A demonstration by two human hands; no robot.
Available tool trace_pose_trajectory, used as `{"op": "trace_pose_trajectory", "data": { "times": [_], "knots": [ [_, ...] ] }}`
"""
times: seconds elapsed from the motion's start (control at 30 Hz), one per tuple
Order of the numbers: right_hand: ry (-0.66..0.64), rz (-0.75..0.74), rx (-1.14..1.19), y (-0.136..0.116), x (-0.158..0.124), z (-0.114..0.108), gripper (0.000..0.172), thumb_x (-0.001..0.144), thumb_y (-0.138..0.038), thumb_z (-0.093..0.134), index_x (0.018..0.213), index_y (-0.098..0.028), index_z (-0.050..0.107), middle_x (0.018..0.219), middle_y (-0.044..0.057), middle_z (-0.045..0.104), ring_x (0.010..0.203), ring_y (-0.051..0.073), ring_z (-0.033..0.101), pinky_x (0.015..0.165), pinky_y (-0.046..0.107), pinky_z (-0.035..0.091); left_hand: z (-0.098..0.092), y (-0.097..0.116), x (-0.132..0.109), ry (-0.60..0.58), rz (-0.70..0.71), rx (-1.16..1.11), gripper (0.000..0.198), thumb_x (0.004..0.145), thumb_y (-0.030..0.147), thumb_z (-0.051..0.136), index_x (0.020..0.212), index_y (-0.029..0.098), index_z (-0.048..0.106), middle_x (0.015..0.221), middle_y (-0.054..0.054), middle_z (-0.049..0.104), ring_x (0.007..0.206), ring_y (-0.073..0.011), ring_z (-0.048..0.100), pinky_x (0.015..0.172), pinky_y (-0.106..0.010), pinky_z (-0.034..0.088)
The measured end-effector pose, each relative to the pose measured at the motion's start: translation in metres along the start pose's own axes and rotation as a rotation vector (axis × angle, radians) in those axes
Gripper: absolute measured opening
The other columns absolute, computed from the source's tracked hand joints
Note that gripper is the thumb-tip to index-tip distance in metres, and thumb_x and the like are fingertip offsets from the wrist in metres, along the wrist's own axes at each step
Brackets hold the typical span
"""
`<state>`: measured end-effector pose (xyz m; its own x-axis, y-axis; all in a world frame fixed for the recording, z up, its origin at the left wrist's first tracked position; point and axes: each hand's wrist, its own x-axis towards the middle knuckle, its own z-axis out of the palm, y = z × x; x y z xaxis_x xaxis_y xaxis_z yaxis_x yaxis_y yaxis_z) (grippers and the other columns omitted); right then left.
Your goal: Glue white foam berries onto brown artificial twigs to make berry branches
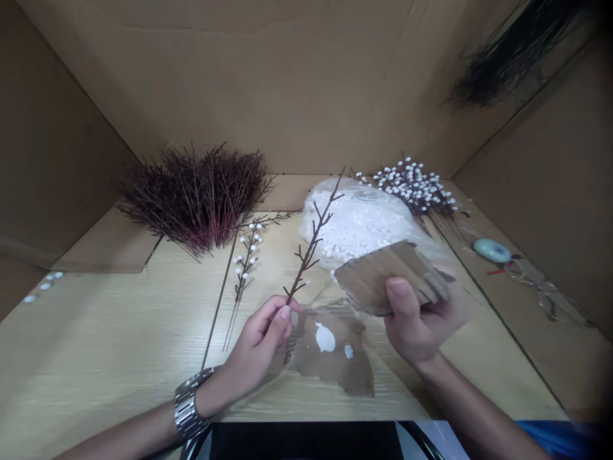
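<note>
My left hand (pixel 268 338) pinches the lower end of a bare brown artificial twig (pixel 311 249), which leans up and to the right. In my right hand (pixel 424 316) is a torn piece of cardboard (pixel 378 275), gripped with the thumb on top. Below and between my hands lies another cardboard scrap (pixel 311 358) with white glue-like blobs (pixel 325 337) on it. To the left of the twig, a finished-looking twig with white berries (pixel 246 262) rests on the table. Behind my right hand sits a clear plastic bag (pixel 359 217) with small white balls in and before it.
A big pile of bare dark twigs (pixel 201 198) stands at the back left. White-berried twigs (pixel 412 182) lie at the back right. A teal oval object (pixel 491 250) and glasses (pixel 541 287) are on the right. Cardboard walls (pixel 297 83) enclose the table; dark strands (pixel 512 57) hang top right.
</note>
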<state>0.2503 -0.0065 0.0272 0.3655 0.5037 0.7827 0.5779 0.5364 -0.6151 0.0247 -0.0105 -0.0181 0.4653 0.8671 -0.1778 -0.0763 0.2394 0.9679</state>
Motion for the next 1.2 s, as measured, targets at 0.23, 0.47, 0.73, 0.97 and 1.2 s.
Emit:
{"op": "trace_pose_trajectory", "data": {
  "times": [0.23, 0.47, 0.73, 0.97, 1.2],
  "knots": [
    [-0.161, -0.021, 0.015, -0.002, -0.0049, 0.0019, 0.013, 0.088, -0.024, 0.072, 0.1, -0.02, 0.069, 0.058, -0.007, 0.06, 0.041, 0.01, 0.05, 0.039, 0.023, 0.042, -0.0012, -0.0041, -0.0008, 0.001, 0.005, 0.034, 0.028, 0.107, 0.045, 0.046, 0.112, 0.021, 0.06, 0.066, 0.007, 0.035, 0.058, -0.0118, 0.03, 0.053, -0.025, 0.027],
    [-0.208, 0.038, 0.054, -0.0002, -0.0084, 0.0044, 0.012, 0.087, -0.024, 0.073, 0.097, -0.02, 0.069, 0.057, -0.007, 0.058, 0.04, 0.01, 0.051, 0.038, 0.022, 0.045, -0.0003, -0.0046, -0.0024, 0.006, 0.013, 0.042, 0.03, 0.106, 0.046, 0.046, 0.112, 0.021, 0.061, 0.066, 0.007, 0.037, 0.058, -0.0123, 0.033, 0.052, -0.025, 0.027],
    [-0.255, 0.047, 0.059, -0.0013, -0.0074, 0.0073, 0.012, 0.085, -0.02, 0.073, 0.096, -0.021, 0.068, 0.061, -0.007, 0.061, 0.044, 0.01, 0.053, 0.041, 0.022, 0.046, 0.0014, -0.0013, -0.0022, -0.001, 0.011, 0.016, 0.028, 0.106, 0.045, 0.047, 0.11, 0.022, 0.062, 0.066, 0.007, 0.037, 0.056, -0.0117, 0.032, 0.051, -0.025, 0.026],
    [-0.235, 0.057, 0.084, -0.0014, -0.0065, 0.0062, 0.014, 0.085, -0.019, 0.074, 0.098, -0.022, 0.068, 0.057, -0.009, 0.057, 0.042, 0.009, 0.049, 0.04, 0.021, 0.043, 0.0009, -0.0009, -0.0021, 0.005, 0.007, 0.043, 0.029, 0.106, 0.045, 0.046, 0.11, 0.021, 0.062, 0.065, 0.007, 0.036, 0.057, -0.0119, 0.031, 0.051, -0.025, 0.026],
    [-0.254, 0.051, 0.05, -0.0021, -0.0058, 0.006, 0.011, 0.086, -0.022, 0.073, 0.096, -0.022, 0.068, 0.058, -0.007, 0.059, 0.044, 0.01, 0.05, 0.041, 0.022, 0.042, 0.0012, -0.0015, -0.0012, 0.021, 0.003, 0.05, 0.03, 0.105, 0.047, 0.048, 0.109, 0.021, 0.063, 0.066, 0.007, 0.038, 0.057, -0.0122, 0.032, 0.051, -0.024, 0.028]
  ]
}}
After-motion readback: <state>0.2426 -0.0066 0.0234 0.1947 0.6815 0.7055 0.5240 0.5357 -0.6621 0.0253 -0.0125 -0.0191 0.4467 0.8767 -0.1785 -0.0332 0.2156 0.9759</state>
